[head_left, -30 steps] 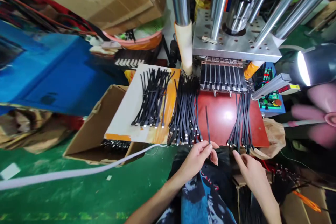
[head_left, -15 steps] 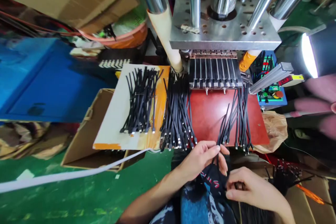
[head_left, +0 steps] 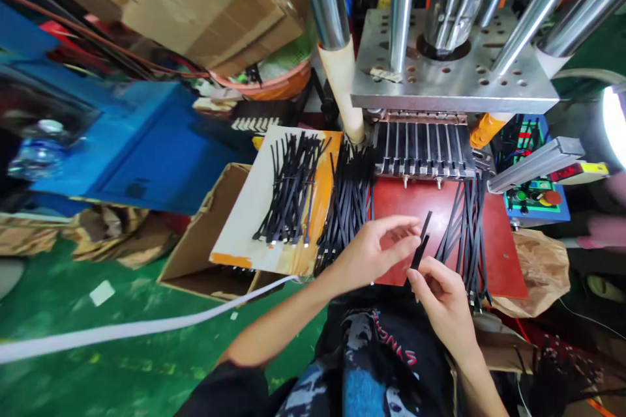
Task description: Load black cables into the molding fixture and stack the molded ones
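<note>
Two short ends of flat black cables (head_left: pixel 419 253) stick up from my right hand (head_left: pixel 443 290), which pinches them between thumb and fingers above the front edge of the red board. My left hand (head_left: pixel 376 251) is just left of them, its fingers curled and parted from the thumb. Its fingertips are close to the cable ends; whether they touch is unclear. Right of my hands, a bunch of black cables (head_left: pixel 472 241) lies over the red board (head_left: pixel 401 202). To the left lie another bunch (head_left: pixel 349 195) and a tied bundle of black cables (head_left: pixel 293 189) on a white-and-orange board (head_left: pixel 244 215).
Behind the red board stands a press with a steel plate (head_left: pixel 454 101) and a slotted black fixture (head_left: pixel 425 150). A control box (head_left: pixel 535 202) and lamp (head_left: pixel 615 124) are at right. An open cardboard box (head_left: pixel 195 254) and a white hose (head_left: pixel 147 329) are at left.
The view has shifted, so the scene sits farther right. My right hand has risen to the cable ends and pinches them. My left thumb and fingers, earlier closed on cables, have parted.
</note>
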Demonstrator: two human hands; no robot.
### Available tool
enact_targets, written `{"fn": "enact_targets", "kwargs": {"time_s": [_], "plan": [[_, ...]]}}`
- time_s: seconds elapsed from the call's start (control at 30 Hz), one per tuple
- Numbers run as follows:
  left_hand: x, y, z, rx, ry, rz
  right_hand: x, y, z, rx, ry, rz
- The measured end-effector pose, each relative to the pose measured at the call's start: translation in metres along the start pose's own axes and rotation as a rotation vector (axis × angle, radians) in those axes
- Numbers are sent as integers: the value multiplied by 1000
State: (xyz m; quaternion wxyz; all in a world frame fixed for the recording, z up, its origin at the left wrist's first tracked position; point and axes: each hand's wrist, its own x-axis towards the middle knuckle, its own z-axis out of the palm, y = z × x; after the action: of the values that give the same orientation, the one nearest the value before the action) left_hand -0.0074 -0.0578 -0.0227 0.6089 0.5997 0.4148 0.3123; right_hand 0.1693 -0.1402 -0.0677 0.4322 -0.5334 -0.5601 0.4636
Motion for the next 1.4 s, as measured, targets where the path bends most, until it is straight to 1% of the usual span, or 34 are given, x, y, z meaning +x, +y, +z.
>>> {"fn": "enact_targets", "kwargs": {"time_s": [0.1, 0.2, 0.33, 0.47, 0.57, 0.67, 0.7, 0.83, 0.9, 0.93, 0.97, 1.0, 1.07, 1.1, 1.13, 1.17, 1.2, 1.23, 1.3, 1.33, 1.4], "plan": [[20, 16, -11, 4, -74, 36, -2, 1, 2, -89, -12, -106], [23, 23, -12, -15, -124, 13, 2, 3, 4, -151, 1, -192], [22, 23, -12, 1, -124, 48, 8, 7, 2, -180, -8, -247], [23, 22, -15, -51, -91, 60, 8, 14, -11, -187, -6, -280], [21, 21, -18, -55, -60, 85, 9, 16, -18, -161, 45, -287], [21, 20, -21, -62, -46, 120, 16, 9, -15, -119, 132, -264], [21, 19, -22, -60, -42, 132, 21, 5, -13, -112, 136, -255], [22, 20, -23, -14, -33, 196, 43, -7, 1, -97, 85, -227], [24, 21, -24, 55, -8, 248, 51, -5, 8, -83, 76, -204], [27, 20, -26, 99, 25, 276, 53, -2, 11, -78, 64, -177], [31, 19, -28, 145, 79, 303, 53, 3, 14, -76, 37, -137], [37, 16, -33, 187, 152, 333, 51, 8, 17, -74, -19, -81], [58, 6, -45, 277, 324, 398, 46, 15, 18, -63, -226, 58], [72, -1, -54, 329, 404, 434, 45, 16, 15, -59, -352, 112], [88, -8, -63, 394, 457, 466, 46, 14, 10, -68, -466, 139], [106, -16, -72, 462, 487, 489, 52, 10, 3, -97, -547, 134], [125, -24, -81, 527, 499, 490, 62, 4, -6, -145, -583, 104], [143, -32, -89, 582, 506, 483, 78, -4, -15, -205, -570, 54], [173, -43, -102, 635, 524, 475, 122, -22, -30, -304, -467, -47], [183, -47, -106, 635, 535, 477, 147, -29, -34, -317, -406, -87], [188, -50, -110, 601, 546, 493, 197, -39, -36, -304, -324, -135]]}}
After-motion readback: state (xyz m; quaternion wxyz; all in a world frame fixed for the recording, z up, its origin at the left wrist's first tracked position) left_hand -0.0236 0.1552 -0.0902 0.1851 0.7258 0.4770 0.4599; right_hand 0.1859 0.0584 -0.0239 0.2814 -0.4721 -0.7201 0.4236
